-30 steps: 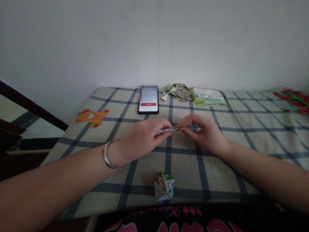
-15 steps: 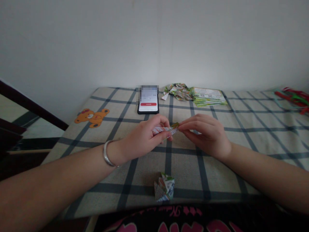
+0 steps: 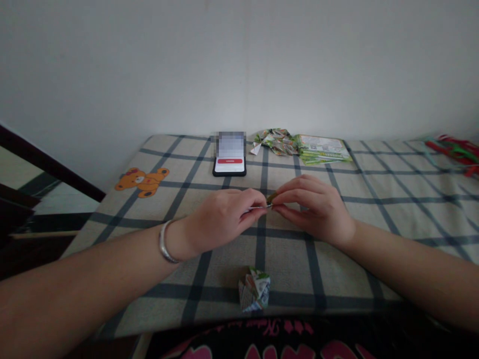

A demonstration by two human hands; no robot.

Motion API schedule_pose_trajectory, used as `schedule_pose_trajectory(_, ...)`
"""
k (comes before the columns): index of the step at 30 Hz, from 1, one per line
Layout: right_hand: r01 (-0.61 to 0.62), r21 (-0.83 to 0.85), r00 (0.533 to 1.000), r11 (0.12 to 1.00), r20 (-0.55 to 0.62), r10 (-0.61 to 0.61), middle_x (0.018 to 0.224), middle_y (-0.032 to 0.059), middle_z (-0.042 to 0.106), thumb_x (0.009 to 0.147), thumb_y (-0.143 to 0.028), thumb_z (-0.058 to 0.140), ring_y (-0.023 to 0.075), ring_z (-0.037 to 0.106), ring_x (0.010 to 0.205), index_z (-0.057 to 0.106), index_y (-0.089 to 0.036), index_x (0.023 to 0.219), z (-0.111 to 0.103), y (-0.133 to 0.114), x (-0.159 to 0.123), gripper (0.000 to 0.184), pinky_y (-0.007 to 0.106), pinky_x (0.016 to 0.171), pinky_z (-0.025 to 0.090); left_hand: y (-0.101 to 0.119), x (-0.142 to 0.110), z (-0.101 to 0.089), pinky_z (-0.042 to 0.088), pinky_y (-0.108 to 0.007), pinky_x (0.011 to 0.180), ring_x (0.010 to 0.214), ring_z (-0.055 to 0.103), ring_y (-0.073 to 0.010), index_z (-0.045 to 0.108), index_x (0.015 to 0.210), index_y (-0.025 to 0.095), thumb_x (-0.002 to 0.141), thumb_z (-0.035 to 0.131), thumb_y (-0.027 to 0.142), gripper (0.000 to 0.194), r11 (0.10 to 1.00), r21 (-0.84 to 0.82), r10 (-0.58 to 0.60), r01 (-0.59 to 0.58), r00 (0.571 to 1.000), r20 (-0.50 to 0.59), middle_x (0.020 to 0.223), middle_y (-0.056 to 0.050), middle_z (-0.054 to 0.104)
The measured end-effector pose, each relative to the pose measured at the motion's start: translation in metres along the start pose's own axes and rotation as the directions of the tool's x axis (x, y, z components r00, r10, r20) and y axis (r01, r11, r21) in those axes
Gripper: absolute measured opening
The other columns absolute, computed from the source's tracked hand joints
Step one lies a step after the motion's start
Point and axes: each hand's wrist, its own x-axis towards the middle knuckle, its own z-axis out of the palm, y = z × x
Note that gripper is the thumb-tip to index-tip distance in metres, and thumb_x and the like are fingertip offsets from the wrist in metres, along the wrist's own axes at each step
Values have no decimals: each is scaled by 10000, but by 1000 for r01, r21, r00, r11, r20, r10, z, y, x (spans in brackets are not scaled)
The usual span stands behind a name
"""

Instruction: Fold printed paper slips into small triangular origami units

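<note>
Over the middle of the table, my left hand (image 3: 224, 214) pinches a small folded strip of printed paper (image 3: 257, 208), seen almost edge-on. My right hand (image 3: 316, 207) has its thumb and fingertips closed on the paper's right end, where a greenish-yellow bit shows. Most of the paper is hidden by the fingers of both hands. Nearer to me, a folded paper piece (image 3: 255, 290) with printed white, green and orange faces sits on the cloth by the table's front edge.
A phone (image 3: 229, 167) with a lit screen lies near the wall. To its right are several folded paper pieces (image 3: 279, 142) and a stack of printed sheets (image 3: 325, 149). A bear picture (image 3: 144, 182) is at the left, red and green items (image 3: 454, 152) at the far right.
The folded paper was turned so its printed face showed half a second ago, then tipped back to edge-on. Both hands keep their hold; the right fingers have shifted slightly left.
</note>
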Motion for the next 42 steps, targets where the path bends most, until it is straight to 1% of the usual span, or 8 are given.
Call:
schedule_pose_trajectory(5, -43, 3, 999, 999, -1, 43, 978, 45, 680, 853, -193, 648, 168, 638, 891, 674, -219, 888, 1, 0, -1, 51, 308, 742, 521, -1, -1, 1, 486, -238, 646, 700, 639, -115, 564, 899, 170, 950, 526, 232, 89, 990, 102, 96, -100, 995, 38, 758, 3, 675)
schedule_pose_trajectory(12, -49, 15, 999, 999, 3, 49, 985, 49, 654, 843, -190, 640, 175, 628, 913, 668, -221, 841, 2, -1, 0, 42, 317, 750, 516, 2, 0, -6, 445, -262, 583, 648, 621, -124, 569, 852, 162, 930, 494, 135, 112, 923, 288, 244, -254, 967, 69, 693, 9, 659)
schedule_pose_trajectory(17, -20, -39, 1000, 999, 13, 20, 981, 50, 662, 846, -213, 645, 177, 616, 876, 657, -213, 812, 2, -1, 1, 36, 324, 736, 499, 5, 1, -7, 399, -273, 543, 591, 592, -126, 534, 769, 174, 919, 500, 159, 154, 900, 372, 219, -229, 973, 69, 629, 21, 624)
schedule_pose_trajectory(22, 41, -169, 999, 985, 20, -38, 1048, 45, 675, 854, -241, 650, 187, 603, 877, 651, -229, 846, 1, 1, -1, 15, 346, 745, 479, 3, 1, -5, 393, -273, 561, 580, 574, -120, 488, 759, 178, 927, 494, 172, 168, 907, 356, 214, -224, 975, 67, 628, 24, 610)
schedule_pose_trajectory(27, 39, -213, 999, 976, 39, -31, 1070, 38, 689, 868, -217, 628, 198, 603, 911, 648, -230, 869, 3, -2, -1, 24, 354, 759, 485, 4, 1, -6, 391, -278, 564, 569, 566, -124, 465, 741, 190, 907, 493, 142, 175, 894, 380, 217, -235, 972, 90, 615, 30, 607)
schedule_pose_trajectory(31, 90, -252, 995, 964, 58, -78, 1053, 40, 692, 887, -198, 599, 200, 604, 941, 641, -223, 900, 4, -2, -1, 50, 354, 782, 488, 3, 0, -5, 384, -287, 554, 559, 566, -130, 462, 738, 192, 888, 526, 143, 170, 894, 383, 217, -234, 972, 88, 606, 28, 602)
schedule_pose_trajectory(36, 39, -243, 999, 969, 11, -38, 981, 43, 690, 870, -277, 650, 192, 603, 879, 631, -221, 811, 1, 0, 1, 84, 352, 752, 485, 2, 0, -4, 376, -296, 547, 552, 562, -136, 471, 773, 188, 876, 560, 151, 140, 894, 384, 223, -231, 973, 67, 627, 23, 610)
schedule_pose_trajectory(42, 30, -239, 999, 971, -13, -34, 958, 58, 696, 858, -310, 670, 190, 611, 865, 629, -203, 820, 0, 1, 1, 121, 346, 748, 489, 1, -1, -4, 392, -293, 557, 603, 604, -148, 508, 794, 175, 881, 559, 151, 104, 898, 385, 204, -212, 977, 63, 643, 7, 622)
